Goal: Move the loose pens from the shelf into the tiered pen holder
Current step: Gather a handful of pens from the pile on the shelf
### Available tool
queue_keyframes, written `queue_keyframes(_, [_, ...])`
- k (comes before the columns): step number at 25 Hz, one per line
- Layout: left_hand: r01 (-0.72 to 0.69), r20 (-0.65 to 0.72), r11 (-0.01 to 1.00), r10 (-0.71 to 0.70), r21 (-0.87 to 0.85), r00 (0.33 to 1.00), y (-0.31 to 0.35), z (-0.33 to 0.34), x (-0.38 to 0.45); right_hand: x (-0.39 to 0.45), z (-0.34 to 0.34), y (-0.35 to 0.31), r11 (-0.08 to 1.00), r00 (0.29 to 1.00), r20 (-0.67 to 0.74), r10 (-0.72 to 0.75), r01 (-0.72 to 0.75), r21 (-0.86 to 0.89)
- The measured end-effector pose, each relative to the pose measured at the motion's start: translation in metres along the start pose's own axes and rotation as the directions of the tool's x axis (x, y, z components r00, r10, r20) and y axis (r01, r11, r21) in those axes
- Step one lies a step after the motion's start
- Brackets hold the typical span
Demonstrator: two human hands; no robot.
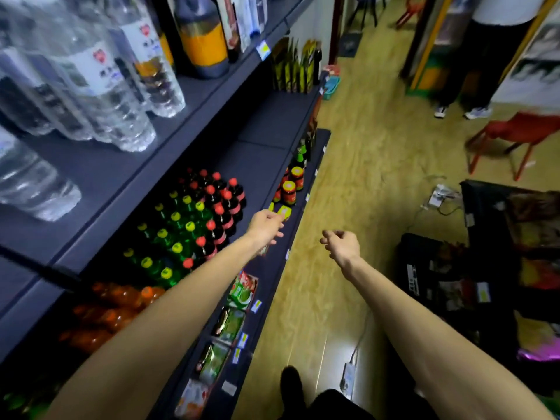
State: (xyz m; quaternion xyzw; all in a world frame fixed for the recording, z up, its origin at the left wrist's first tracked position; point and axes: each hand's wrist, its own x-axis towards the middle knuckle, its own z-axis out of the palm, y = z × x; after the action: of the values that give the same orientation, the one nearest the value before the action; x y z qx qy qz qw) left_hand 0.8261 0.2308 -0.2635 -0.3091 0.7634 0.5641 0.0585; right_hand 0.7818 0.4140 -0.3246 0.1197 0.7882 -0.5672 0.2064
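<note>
No pens and no tiered pen holder show in the head view. My left hand (pixel 266 227) reaches out over the front of the lowest dark shelf (pixel 291 234), its fingers loosely curled beside a small yellow-lidded jar (pixel 284 212); it holds nothing that I can see. My right hand (pixel 341 244) hangs over the wooden floor to the right of the shelf, fingers loosely curled and empty.
The shelf unit on the left carries clear water bottles (pixel 100 86), red- and yellow-capped soda bottles (pixel 194 225), sauce jars (pixel 289 192) and snack packets (pixel 242 291). A person stands at the far right by a red chair (pixel 515 137). Dark boxes (pixel 485 268) and cables lie on the floor.
</note>
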Motion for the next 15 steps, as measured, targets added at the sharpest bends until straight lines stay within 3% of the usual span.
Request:
queue_keyframes(10, [0.053,-0.005,0.998,-0.053,0.019,0.999,0.087,0.044,0.165,0.175,-0.017,-0.067,0.998,1.000,0.026,0.011,-0.010,-0.056])
queue_keyframes(15, [0.034,-0.057,0.999,-0.036,-0.041,0.998,0.197,0.080,0.258,0.305,-0.048,-0.149,0.990,0.993,0.056,-0.105,0.110,-0.088])
